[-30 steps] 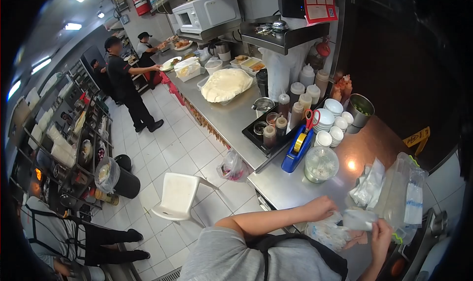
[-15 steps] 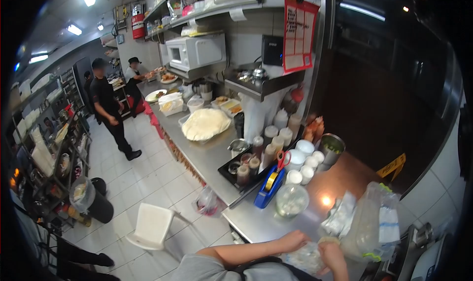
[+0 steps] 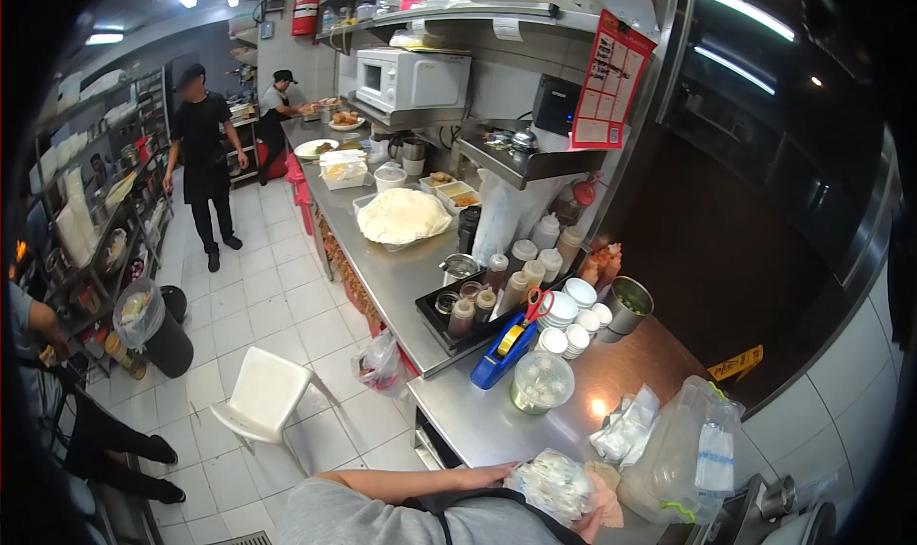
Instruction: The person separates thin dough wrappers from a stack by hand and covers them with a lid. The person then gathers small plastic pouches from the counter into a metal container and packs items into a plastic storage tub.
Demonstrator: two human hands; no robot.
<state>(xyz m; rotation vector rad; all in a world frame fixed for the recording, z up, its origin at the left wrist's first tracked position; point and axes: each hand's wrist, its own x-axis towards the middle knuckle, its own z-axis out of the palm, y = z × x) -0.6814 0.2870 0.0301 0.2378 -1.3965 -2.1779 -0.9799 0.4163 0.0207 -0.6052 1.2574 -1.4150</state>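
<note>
A clear plastic bag (image 3: 552,483) bunched full of small pale pieces sits between my two hands at the near edge of the steel counter. My left hand (image 3: 489,475) presses along its left side, fingers stretched against the plastic. On the other side my right hand (image 3: 602,509) holds the bag, its fingers partly hidden behind it. Just beyond lie crumpled white plastic bags (image 3: 626,428) and a large clear plastic bin (image 3: 683,454). A round clear tub (image 3: 543,383) stands farther off, beside a blue tape dispenser (image 3: 503,354) with red-handled scissors (image 3: 539,304).
Stacked white bowls and cups (image 3: 564,320), a metal pot (image 3: 629,306) and a black tray (image 3: 458,306) of sauce bottles line the counter. A white stool (image 3: 258,392) and a bin (image 3: 162,340) stand on the floor. One co-worker (image 3: 202,153) stands in the aisle; others are nearby.
The plastic bag now shows as a fuller bundle between my hands. My left hand has moved left to its side. The view has shifted, and the co-worker in the aisle has turned.
</note>
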